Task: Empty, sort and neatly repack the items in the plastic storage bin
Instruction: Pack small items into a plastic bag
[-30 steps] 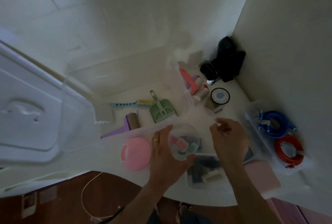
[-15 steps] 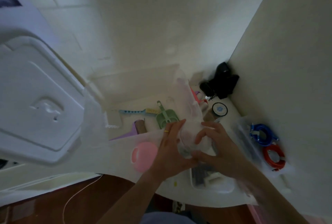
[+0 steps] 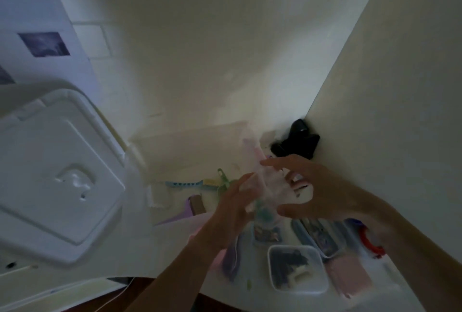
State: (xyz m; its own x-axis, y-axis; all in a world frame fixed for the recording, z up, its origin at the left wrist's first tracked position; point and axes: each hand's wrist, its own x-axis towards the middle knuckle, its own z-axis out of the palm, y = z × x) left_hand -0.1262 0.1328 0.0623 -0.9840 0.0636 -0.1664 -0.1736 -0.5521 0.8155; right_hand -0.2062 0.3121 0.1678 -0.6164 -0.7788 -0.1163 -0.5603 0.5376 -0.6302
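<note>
Two hands meet over the white table (image 3: 175,256), and the small clear lidded box (image 3: 297,268) at the near edge serves as the landmark here. It holds dark pieces and one pale one, too blurred to name. Just right of the box lies a flat pink pad (image 3: 346,275), and farther right a red ring (image 3: 372,244) shows past the right forearm. Left of the box sits a purple, blurred thing (image 3: 231,259) that cannot be made out.

Beyond the box, the left hand (image 3: 232,209) grips a clear cup (image 3: 265,201) with coloured bits in its lower part, fingers curled round its near side. The right hand (image 3: 315,191) is spread wide, fingers straight and thumb out, beside the cup's far and right side; blur hides whether the fingertips touch it, and it has hold of nothing that can be seen.

Farther from the box and to its left, the clear plastic storage bin (image 3: 190,141) stands on the table, and inside it lie a green scoop (image 3: 223,183), a blue and yellow comb (image 3: 192,183) and a purple piece beside a brown roll (image 3: 196,205). Well left of the box, the white bin lid (image 3: 50,174) stands tilted. Farthest from the box, in the corner of the walls, sits a black object (image 3: 300,141).
</note>
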